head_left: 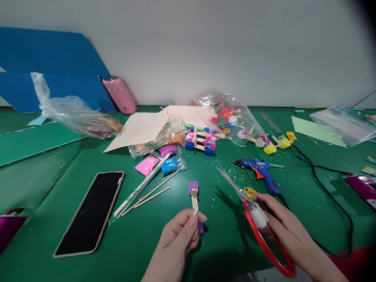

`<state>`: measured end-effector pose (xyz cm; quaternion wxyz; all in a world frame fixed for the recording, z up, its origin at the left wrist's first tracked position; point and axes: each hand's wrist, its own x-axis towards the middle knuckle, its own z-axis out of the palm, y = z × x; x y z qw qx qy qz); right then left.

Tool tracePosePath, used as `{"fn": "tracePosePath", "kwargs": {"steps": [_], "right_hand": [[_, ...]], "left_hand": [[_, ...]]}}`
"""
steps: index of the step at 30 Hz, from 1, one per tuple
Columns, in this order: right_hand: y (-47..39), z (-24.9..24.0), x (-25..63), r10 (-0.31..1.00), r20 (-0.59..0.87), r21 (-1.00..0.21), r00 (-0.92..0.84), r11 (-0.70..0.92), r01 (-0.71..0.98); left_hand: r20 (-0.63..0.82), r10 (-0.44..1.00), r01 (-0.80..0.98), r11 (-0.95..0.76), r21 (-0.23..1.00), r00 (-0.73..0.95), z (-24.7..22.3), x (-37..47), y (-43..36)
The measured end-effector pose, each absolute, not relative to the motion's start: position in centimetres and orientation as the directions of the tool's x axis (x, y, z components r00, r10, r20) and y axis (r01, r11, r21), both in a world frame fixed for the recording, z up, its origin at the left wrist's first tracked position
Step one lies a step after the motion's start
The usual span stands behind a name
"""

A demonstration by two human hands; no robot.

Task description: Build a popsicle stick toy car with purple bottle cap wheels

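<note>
Pale sticks (195, 199) in our left hand (179, 237), red-handled scissors (249, 220) in our right (286, 227).
At the lower centre of the frame we have the left fingers nearly closed, pinching the sticks; a purple piece (193, 186) sits at their upper end and another purple bit (201, 228) shows below our fingertips; at lower right our other hand is half curled about the scissors, blades pointing up and left, with a yellow piece (249, 192) and a white piece (259, 217) at its fingers, though we cannot tell exactly how these are gripped; just above that hand lies a blue glue gun (266, 172), while at lower left we see a phone (91, 213), and between it and our left hand, two thin wooden sticks (154, 196) on the green table (226, 250).
</note>
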<state>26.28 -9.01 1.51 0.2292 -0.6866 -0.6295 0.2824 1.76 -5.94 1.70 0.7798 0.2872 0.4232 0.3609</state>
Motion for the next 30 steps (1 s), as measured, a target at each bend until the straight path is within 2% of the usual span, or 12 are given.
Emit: {"fn": "tracePosePath", "kwargs": {"steps": [4, 7, 13, 21, 30], "right_hand": [[-10.9, 1.7, 26.4, 0.971, -0.229, -0.759, -0.062, -0.139, 0.636], [-11.6, 1.3, 25.8, 0.968, -0.21, -0.781, -0.137, -0.081, 0.619], [-11.0, 2.6, 22.5, 0.974, -0.201, -0.771, -0.108, -0.089, 0.631], [-10.6, 3.2, 22.3, 0.968, -0.154, -0.711, -0.198, 0.03, 0.702], [-10.8, 3.5, 22.2, 0.965, -0.12, -0.742, -0.233, 0.069, 0.667]], "left_hand": [[-0.43, 0.819, -0.309, 0.55, 0.776, 0.38, 1.9, 2.1, -5.9], [-0.408, 0.822, -0.286, 0.534, 0.796, 0.398, 1.9, 2.1, -5.9], [-0.396, 0.856, -0.129, 0.458, 0.88, 0.333, 1.6, 1.9, -6.0], [-0.197, 0.922, 0.082, 0.18, 0.98, 0.333, 2.2, 1.5, -5.4], [-0.053, 0.924, 0.154, -0.006, 0.988, 0.38, 2.0, 1.2, -5.4]]}}
